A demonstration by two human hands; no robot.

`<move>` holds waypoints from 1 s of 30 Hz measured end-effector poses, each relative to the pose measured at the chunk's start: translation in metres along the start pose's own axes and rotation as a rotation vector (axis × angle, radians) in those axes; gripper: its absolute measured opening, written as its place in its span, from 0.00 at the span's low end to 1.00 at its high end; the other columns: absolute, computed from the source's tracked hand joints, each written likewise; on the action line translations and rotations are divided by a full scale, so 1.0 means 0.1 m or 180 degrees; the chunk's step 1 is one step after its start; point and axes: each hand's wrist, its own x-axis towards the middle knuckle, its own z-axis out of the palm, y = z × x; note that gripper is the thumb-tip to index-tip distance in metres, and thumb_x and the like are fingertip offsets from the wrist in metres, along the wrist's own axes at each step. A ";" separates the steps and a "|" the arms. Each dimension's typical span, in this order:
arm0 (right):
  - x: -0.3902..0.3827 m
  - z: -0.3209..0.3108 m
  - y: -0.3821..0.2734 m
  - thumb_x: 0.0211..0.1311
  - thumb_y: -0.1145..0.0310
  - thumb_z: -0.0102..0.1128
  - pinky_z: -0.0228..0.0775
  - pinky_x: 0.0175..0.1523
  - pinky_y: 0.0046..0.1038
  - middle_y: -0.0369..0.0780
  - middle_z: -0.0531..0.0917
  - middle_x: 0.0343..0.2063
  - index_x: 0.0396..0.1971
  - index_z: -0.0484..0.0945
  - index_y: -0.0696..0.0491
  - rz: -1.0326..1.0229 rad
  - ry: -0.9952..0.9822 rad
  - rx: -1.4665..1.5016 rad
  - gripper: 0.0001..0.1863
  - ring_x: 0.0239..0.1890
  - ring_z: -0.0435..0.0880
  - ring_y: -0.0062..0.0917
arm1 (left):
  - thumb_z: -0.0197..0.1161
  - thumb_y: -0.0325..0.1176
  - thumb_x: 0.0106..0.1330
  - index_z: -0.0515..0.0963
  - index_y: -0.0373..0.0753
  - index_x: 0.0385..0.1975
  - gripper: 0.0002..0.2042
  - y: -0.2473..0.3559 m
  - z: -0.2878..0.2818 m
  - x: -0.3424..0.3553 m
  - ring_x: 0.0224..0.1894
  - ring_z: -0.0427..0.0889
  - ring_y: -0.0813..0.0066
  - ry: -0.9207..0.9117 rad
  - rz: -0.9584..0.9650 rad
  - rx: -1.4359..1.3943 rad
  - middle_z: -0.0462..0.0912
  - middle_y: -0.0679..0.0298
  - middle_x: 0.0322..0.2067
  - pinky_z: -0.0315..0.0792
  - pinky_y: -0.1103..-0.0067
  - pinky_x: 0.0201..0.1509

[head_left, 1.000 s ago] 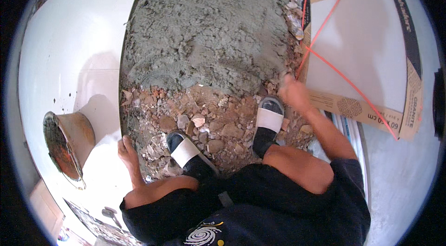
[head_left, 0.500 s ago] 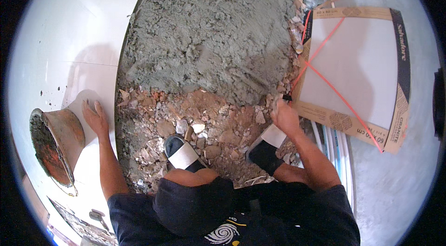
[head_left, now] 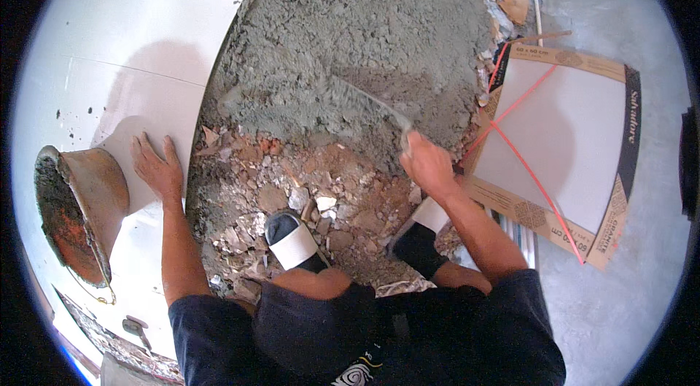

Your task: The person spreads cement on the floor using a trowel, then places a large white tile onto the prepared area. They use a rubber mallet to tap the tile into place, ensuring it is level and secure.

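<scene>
My right hand is closed round the handle of a trowel, whose mortar-smeared blade is blurred and rests in the wet grey mortar. The blade points away to the left. On the white tiled surface lies my left hand, palm down with fingers spread, near the tile edge that borders the mortar. A mortar-caked bucket is tipped on its side just left of that hand, its mouth facing left.
Broken rubble covers the ground around my sandalled feet. A pack of large tiles in cardboard with red strapping stands at the right, beside pipes on the grey floor. A small tool lies at lower left.
My right hand has moved left and slightly up, away from the tile pack, sweeping the trowel across the mortar. The view has shifted slightly; my left hand stays on the white surface.
</scene>
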 end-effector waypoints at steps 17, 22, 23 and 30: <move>-0.07 0.67 -1.86 0.53 0.65 0.59 0.72 0.39 0.41 0.52 0.80 0.29 0.41 0.67 0.61 0.1022 0.0177 0.1611 0.20 0.31 0.81 0.45 | 0.52 0.54 0.63 0.63 0.37 0.61 0.32 -0.04 0.06 -0.01 0.68 0.51 0.53 -0.0151 -0.0330 0.0057 0.59 0.50 0.64 0.42 0.57 0.69; -0.08 0.41 -1.89 0.56 0.65 0.58 0.72 0.36 0.34 0.46 0.80 0.30 0.45 0.69 0.59 0.1081 0.0197 0.2564 0.19 0.29 0.80 0.31 | 0.53 0.56 0.62 0.63 0.40 0.61 0.33 -0.04 0.03 0.00 0.69 0.48 0.56 -0.0279 -0.0521 -0.0104 0.56 0.53 0.65 0.41 0.57 0.70; -0.07 0.36 -1.73 0.58 0.64 0.56 0.72 0.32 0.29 0.42 0.79 0.28 0.45 0.70 0.57 0.1108 0.0371 0.1996 0.17 0.27 0.79 0.25 | 0.53 0.56 0.62 0.63 0.41 0.61 0.32 -0.03 0.02 0.00 0.70 0.48 0.56 -0.0232 -0.0522 -0.0127 0.56 0.54 0.66 0.41 0.57 0.70; 0.22 0.38 -1.52 0.64 0.42 0.48 0.66 0.17 0.27 0.34 0.70 0.17 0.36 0.69 0.50 0.2211 -0.0344 0.4309 0.23 0.13 0.69 0.21 | 0.53 0.55 0.62 0.60 0.42 0.63 0.33 -0.01 -0.01 0.00 0.70 0.46 0.57 -0.0328 -0.0613 -0.0251 0.55 0.54 0.66 0.39 0.57 0.70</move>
